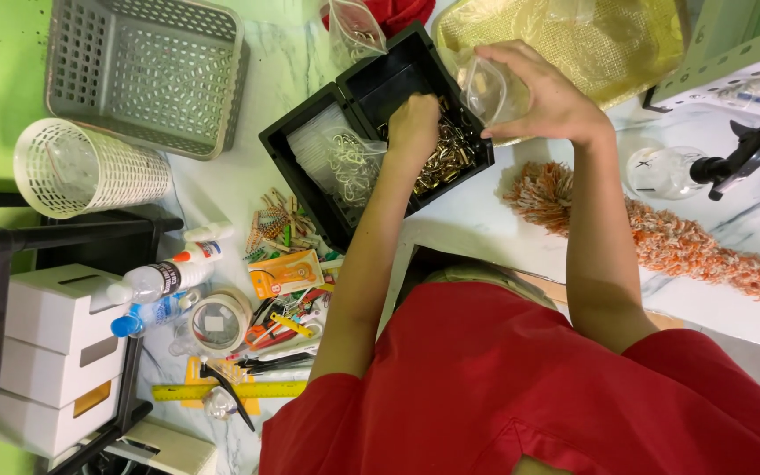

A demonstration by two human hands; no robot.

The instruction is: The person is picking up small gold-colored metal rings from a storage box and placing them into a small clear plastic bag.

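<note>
The left hand (412, 123) digs into brass clips inside the black tray (310, 132), its fingers buried and unreadable. Just beside the tray, the right hand (543, 97) pinches a clear bag (485, 88); the bag's contents are blurred.

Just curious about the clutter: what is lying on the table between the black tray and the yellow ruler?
In the head view, between the black tray and the yellow ruler lie wooden clothespins, an orange packet, a tape roll and mixed small tools.

A craft and sorting bench in a small workroom.
My marble-patterned table (485, 220) carries glue bottles (164, 277), a yellow ruler (230, 390), tape (215, 323), clothespins (279, 220), plastic baskets (147, 75) and stacked white boxes (59, 352).
</note>
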